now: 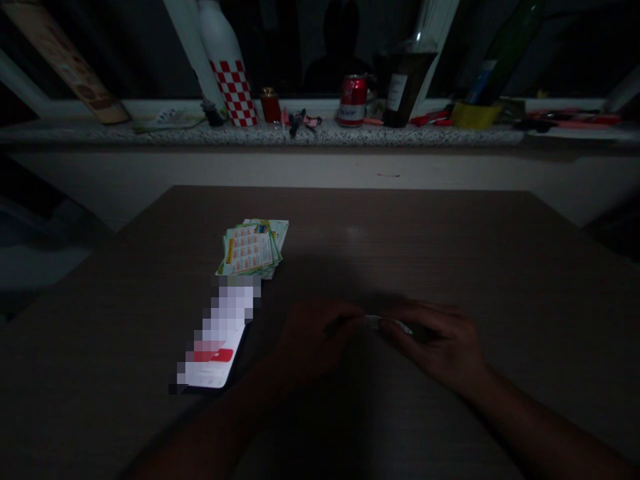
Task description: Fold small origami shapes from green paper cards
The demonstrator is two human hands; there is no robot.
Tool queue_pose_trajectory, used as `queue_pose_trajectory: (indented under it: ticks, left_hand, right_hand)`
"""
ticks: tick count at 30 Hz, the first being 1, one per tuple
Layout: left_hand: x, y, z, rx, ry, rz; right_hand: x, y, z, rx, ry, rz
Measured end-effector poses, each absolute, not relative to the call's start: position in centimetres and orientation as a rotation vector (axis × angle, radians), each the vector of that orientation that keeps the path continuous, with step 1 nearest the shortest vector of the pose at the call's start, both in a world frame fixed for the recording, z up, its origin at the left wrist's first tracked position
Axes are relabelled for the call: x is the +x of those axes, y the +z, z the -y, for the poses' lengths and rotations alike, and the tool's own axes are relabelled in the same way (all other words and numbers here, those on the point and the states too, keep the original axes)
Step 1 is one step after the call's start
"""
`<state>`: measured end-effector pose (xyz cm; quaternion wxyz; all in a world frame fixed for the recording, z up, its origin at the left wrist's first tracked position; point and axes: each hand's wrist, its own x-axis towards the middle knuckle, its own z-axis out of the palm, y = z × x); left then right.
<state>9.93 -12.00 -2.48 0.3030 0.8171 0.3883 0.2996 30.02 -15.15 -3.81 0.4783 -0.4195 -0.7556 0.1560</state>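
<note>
In dim light both hands meet low over a dark wooden table [450, 240]. My left hand [313, 340] and my right hand [440, 343] each pinch an end of a small pale flat thing [387, 325], a card or slip of paper I cannot make out clearly. To the left of my left hand a lit phone [220, 340] lies face up on the table. Beyond the phone sits a loose stack of green and white printed cards [251, 248].
A speckled stone sill [250, 135] runs behind the table. On it stand a white bottle with red checks [227, 67], a red can [353, 100], a small red jar [271, 105], a dark bottle [403, 83], a green bottle [503, 53] and yellow tape [473, 115].
</note>
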Motion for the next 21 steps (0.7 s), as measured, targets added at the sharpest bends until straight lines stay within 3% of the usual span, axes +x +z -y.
queue_pose_trajectory:
  ticks: [9, 21]
  left_hand:
    - [10.35, -2.22, 12.38, 2.083, 0.757, -1.027]
    - [10.33, -2.19, 12.48, 2.000, 0.831, -1.052]
  right_hand:
    - [29.87, -4.26, 15.02, -1.011, 0.607, 1.874]
    - [30.01, -4.25, 15.15, -0.976, 0.577, 1.841]
